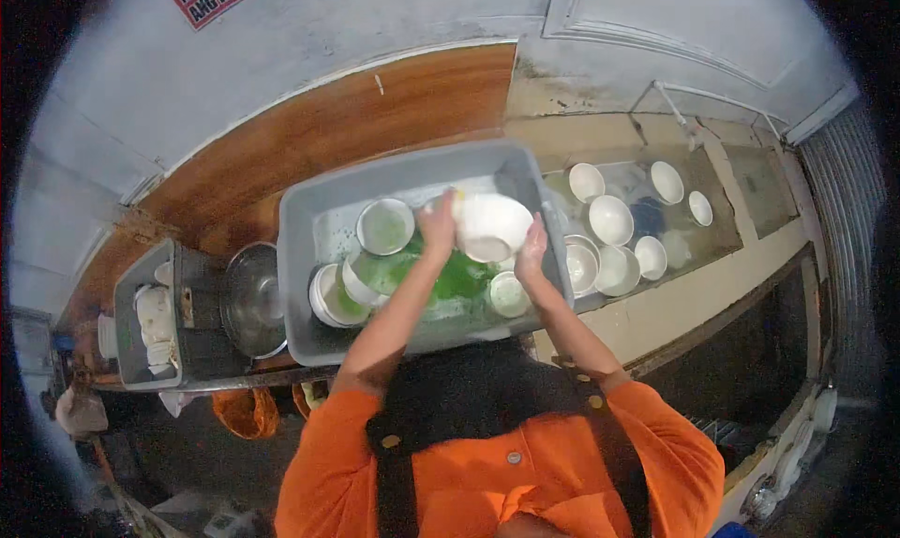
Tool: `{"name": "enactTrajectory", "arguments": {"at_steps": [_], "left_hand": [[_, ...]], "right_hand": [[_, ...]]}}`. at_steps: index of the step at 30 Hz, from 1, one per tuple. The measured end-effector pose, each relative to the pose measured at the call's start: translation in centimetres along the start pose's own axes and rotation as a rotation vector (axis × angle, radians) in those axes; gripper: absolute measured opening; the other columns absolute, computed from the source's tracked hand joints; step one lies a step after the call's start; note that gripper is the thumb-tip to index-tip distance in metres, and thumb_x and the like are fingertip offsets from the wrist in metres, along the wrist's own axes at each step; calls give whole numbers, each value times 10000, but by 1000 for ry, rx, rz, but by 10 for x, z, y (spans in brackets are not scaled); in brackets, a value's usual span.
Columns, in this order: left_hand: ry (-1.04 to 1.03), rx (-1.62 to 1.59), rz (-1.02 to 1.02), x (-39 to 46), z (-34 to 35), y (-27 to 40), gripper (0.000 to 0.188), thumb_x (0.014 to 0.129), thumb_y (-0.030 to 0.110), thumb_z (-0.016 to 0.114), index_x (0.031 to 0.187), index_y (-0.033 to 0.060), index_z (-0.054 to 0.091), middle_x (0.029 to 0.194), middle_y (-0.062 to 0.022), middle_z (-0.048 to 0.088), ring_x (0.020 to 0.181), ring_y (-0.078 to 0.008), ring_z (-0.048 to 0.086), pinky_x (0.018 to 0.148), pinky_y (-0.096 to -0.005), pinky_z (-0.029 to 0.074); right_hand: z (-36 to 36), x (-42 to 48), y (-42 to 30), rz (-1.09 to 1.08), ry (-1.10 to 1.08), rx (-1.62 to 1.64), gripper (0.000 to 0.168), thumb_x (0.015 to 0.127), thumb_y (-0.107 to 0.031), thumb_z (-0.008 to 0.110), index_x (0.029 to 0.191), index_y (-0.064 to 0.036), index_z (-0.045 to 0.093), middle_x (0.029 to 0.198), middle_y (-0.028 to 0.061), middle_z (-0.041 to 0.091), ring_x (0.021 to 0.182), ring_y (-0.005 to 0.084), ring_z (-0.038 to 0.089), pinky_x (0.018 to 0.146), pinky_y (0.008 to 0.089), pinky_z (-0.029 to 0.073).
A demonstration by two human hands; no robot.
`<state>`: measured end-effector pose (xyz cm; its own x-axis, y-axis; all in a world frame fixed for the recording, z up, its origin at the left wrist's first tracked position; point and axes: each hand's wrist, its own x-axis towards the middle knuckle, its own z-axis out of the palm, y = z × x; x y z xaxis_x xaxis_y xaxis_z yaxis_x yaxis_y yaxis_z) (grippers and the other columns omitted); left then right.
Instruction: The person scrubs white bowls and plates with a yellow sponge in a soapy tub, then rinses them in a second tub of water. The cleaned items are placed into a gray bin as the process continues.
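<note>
Over a grey plastic tub (299, 257), a white bowl (493, 222) is tilted on its side between my hands. My right hand (532, 248) grips its right edge. Against the bowl's left side, my left hand (437, 223) is blurred, with a small yellow patch of what looks like a sponge (460, 196) at its fingertips. Green soapy water (457, 276) lies in the tub below. Around it sit a round white bowl (386, 226), stacked white bowls (329, 295), a tilted white bowl (360, 285) and a small bowl (510, 293) near my right wrist.
Right of the tub, several white bowls (611, 220) stand in a water-filled basin (685, 246) with a pale ledge (654, 320). A pipe (717, 96) runs behind it. To the left are a round metal basin (254, 299) and a grey bin (148, 380) holding white dishes (155, 316).
</note>
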<state>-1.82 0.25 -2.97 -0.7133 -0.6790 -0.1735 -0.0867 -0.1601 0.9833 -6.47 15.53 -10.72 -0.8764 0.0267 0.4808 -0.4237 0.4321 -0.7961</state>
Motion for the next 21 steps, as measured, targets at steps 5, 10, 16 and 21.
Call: {"name": "enactTrajectory", "arguments": {"at_steps": [5,10,16,21], "left_hand": [[-473,771,1187,-62,-15,36,229,681,261,541,592,50,552,586,-93,546,567,-259,531,597,-373,429],[-152,399,227,-26,14,-6,229,738,238,481,744,10,496,787,-102,518,797,-240,503,657,-333,404],[-687,986,678,-12,-24,-12,139,644,132,553,746,38,537,889,-106,494,821,-275,482,729,-359,378],[-639,613,623,-42,18,-7,231,624,136,572,847,75,559,1052,-114,445,967,-270,427,844,-360,331]], "right_hand": [[-43,32,-60,1301,-807,1336,357,769,-256,405,1018,-4,440,960,125,503,882,271,501,759,392,415],[-8,-8,11,509,-749,601,408,817,-311,357,1118,-36,344,1006,97,484,840,227,530,632,368,477],[-33,10,-44,846,-688,537,469,832,-407,309,1132,-49,346,980,127,471,827,191,504,594,306,480],[-29,17,-28,113,-592,273,428,845,-358,283,1089,-21,387,915,161,489,815,214,480,686,338,403]]}}
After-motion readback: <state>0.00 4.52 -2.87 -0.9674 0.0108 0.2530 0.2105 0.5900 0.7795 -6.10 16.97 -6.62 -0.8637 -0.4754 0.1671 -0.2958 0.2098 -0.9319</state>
